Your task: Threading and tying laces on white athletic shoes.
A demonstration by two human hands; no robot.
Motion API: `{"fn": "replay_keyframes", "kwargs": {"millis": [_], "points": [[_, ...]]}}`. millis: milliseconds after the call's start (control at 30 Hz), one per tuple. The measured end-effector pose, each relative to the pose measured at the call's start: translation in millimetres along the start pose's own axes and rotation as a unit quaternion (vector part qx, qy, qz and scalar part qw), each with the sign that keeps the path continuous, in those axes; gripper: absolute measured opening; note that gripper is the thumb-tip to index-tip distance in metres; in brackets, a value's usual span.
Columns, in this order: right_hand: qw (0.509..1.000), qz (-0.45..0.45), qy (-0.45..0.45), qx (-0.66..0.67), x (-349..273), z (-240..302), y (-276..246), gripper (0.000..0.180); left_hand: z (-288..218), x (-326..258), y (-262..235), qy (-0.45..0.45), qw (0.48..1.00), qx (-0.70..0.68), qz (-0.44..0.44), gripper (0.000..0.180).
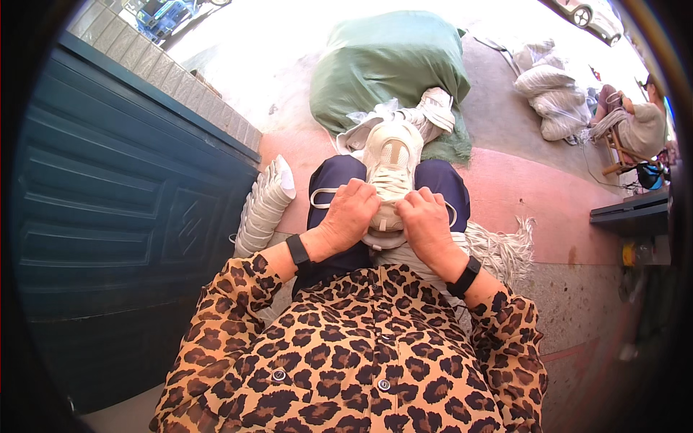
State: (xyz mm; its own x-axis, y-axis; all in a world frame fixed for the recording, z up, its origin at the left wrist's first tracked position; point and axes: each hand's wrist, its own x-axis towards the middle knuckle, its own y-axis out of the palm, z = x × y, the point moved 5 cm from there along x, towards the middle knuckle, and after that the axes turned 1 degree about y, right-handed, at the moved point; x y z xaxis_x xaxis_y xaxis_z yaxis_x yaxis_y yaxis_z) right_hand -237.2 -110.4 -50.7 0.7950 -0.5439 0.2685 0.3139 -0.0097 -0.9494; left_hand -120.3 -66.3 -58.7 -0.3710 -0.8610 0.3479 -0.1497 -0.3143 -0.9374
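Observation:
A cream sneaker (392,148) rests between my knees, its toe pointing away from me and its heel toward my body. The white shoelace (390,182) runs criss-cross up its front. My left hand (351,211) is closed at the left side of the shoe's opening, pinching the lace, and a loop of it sticks out to the left. On the other side my right hand (426,220) is closed in the same way, with a lace end curving out past its knuckles. My fingertips hide the top eyelets.
Beyond my knees sits a big green sack (390,61) with more pale shoes (436,112) against it. Nested shoe pieces (266,206) stand by the dark door (123,216). A bundle of white laces (505,249) lies at my right. Farther right are stuffed bags (552,97) and a seated person (642,126).

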Motion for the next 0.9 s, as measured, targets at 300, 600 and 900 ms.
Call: {"fn": "replay_keyframes", "kwargs": {"millis": [300, 600, 900], "points": [[0.922, -0.119, 0.204, 0.308, 42.5, -41.1, -31.8, 0.028, 47.9, 44.1, -9.7, -0.428, 0.709, -0.558, -0.048, 0.015], [0.912, -0.126, 0.284, 0.267, -22.8, -88.5, -0.2, 0.034, -32.3, -41.1, 28.7, -0.123, 0.957, -0.237, 0.109, 0.027], [0.934, 0.009, 0.242, 0.261, -39.8, -66.9, 29.6, 0.020, 3.7, -30.0, 7.8, -0.157, 0.955, -0.253, -0.016, 0.027]]}}
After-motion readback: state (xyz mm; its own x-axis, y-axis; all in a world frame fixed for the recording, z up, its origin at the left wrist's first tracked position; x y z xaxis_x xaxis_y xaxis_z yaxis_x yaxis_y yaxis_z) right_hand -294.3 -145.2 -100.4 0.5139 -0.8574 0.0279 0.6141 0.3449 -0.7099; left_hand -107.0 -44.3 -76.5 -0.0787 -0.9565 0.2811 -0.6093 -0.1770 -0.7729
